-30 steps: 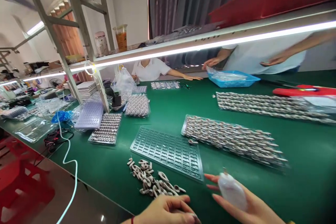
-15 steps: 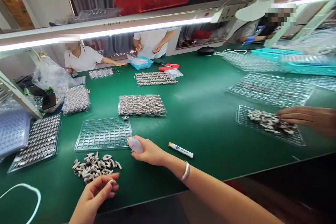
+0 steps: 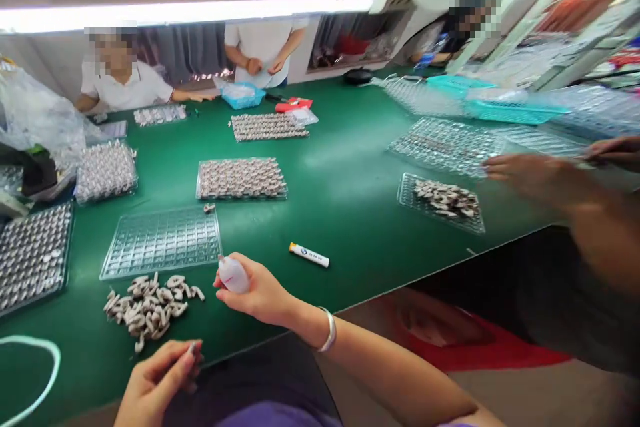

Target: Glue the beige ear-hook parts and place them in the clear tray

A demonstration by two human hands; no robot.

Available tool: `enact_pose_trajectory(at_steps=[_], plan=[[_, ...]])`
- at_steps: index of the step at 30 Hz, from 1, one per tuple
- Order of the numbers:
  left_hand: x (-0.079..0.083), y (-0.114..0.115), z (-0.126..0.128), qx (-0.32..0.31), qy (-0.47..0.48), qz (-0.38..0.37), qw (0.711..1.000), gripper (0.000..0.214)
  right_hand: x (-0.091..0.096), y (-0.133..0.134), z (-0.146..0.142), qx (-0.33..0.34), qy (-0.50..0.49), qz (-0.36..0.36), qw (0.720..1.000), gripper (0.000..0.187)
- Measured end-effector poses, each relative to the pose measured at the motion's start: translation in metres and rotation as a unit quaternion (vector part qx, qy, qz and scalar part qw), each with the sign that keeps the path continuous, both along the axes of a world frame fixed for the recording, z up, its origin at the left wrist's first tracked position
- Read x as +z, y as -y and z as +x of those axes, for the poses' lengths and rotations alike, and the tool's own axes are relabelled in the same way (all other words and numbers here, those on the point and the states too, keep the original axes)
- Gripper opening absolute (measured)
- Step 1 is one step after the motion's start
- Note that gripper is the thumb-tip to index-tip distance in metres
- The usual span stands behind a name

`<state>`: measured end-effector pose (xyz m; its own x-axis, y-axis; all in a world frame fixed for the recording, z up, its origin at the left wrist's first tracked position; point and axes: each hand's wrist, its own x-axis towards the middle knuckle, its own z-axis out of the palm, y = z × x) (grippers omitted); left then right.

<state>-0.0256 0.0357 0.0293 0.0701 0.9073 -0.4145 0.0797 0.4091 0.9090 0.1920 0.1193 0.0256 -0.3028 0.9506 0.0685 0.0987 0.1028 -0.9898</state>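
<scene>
My right hand [image 3: 255, 290] is wrapped round a small white squeeze bottle [image 3: 233, 275], its narrow tip pointing up and left. That bottle is close to the lower right corner of a clear plastic tray [image 3: 163, 243] with rows of cells. Low in the view, my left hand [image 3: 163, 377] is closed in a pinch; what sits between thumb and finger is too small to name. Just above it lies a loose pile of greyish-white earbud-shaped parts [image 3: 150, 310]. One single part [image 3: 209, 208] rests on the tray's top edge.
Filled trays [image 3: 243, 179] stand farther back and at the left [image 3: 35, 253]. A white marker-like tube [image 3: 310, 254] lies right of my hand. A co-worker's hand [image 3: 535, 177] is at the right, near a tray of parts [image 3: 447, 199]. A white cable [image 3: 50, 360] curves at lower left.
The camera view has shifted, so the table items appear farther left and mostly higher. My hands keep their grips. The co-worker's hand at the right has moved off the pile of parts.
</scene>
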Motion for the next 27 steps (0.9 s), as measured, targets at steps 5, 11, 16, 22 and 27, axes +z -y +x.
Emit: enact_pose_trajectory(at_steps=[5, 11, 16, 22, 27], plan=[[0.0, -0.004, 0.014, -0.005, 0.06, 0.017, 0.998, 0.032, 0.0, 0.047, -0.009, 0.0, -0.138, -0.031, 0.99, 0.021], [0.006, -0.004, 0.021, -0.037, 0.048, 0.032, 0.998, 0.027, -0.007, 0.054, -0.014, 0.004, -0.166, -0.021, 0.986, 0.022], [0.011, -0.003, 0.023, -0.04, 0.064, 0.008, 0.997, 0.027, -0.01, 0.056, -0.015, 0.014, -0.173, -0.017, 0.985, 0.023], [0.012, -0.001, 0.028, -0.029, 0.086, -0.021, 0.996, 0.026, -0.015, 0.06, -0.016, 0.019, -0.204, -0.042, 0.978, 0.028], [0.005, 0.001, 0.026, -0.03, 0.079, -0.011, 0.996, 0.029, -0.018, 0.062, -0.015, 0.021, -0.22, -0.059, 0.974, 0.031]])
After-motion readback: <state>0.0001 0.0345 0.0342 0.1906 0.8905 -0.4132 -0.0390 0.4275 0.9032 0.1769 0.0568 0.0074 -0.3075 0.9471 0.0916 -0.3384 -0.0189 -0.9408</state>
